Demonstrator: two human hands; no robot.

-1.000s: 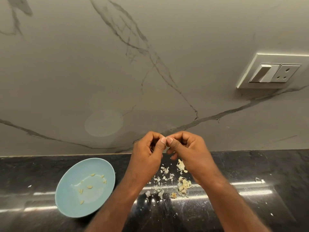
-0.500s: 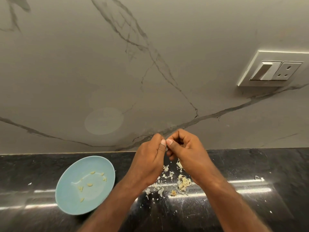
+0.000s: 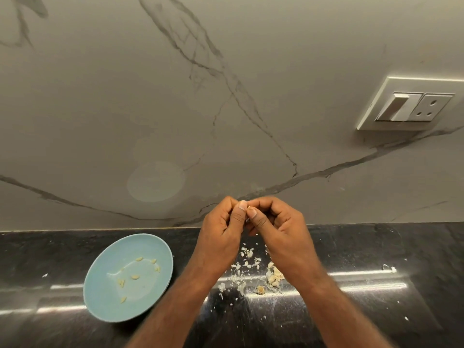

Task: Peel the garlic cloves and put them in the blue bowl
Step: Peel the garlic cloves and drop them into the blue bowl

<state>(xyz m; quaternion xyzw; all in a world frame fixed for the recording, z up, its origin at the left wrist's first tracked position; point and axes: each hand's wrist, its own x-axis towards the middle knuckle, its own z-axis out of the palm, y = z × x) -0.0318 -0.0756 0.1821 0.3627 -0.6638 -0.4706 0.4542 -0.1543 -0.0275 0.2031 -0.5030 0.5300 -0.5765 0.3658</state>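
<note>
My left hand [image 3: 222, 231] and my right hand [image 3: 278, 228] meet thumb to thumb above the black counter, fingers curled. Between the thumb tips they pinch a small garlic clove [image 3: 248, 210], of which only a pale sliver shows. On the counter at the left sits the blue bowl [image 3: 100, 300], holding several small peeled cloves [image 3: 135, 277]. Below the hands lie a heap of unpeeled garlic cloves [image 3: 275, 276] and scattered papery skin flakes [image 3: 244, 268].
The black polished counter [image 3: 364, 310] runs across the bottom, with small skin bits strewn to the right. A grey marbled wall [image 3: 175, 96] rises behind it, carrying a white switch and socket plate [image 3: 411, 106] at the upper right.
Both hands have stayed together at the same spot, with their fingers shifting slightly around the clove. The bowl and the heap have not moved.
</note>
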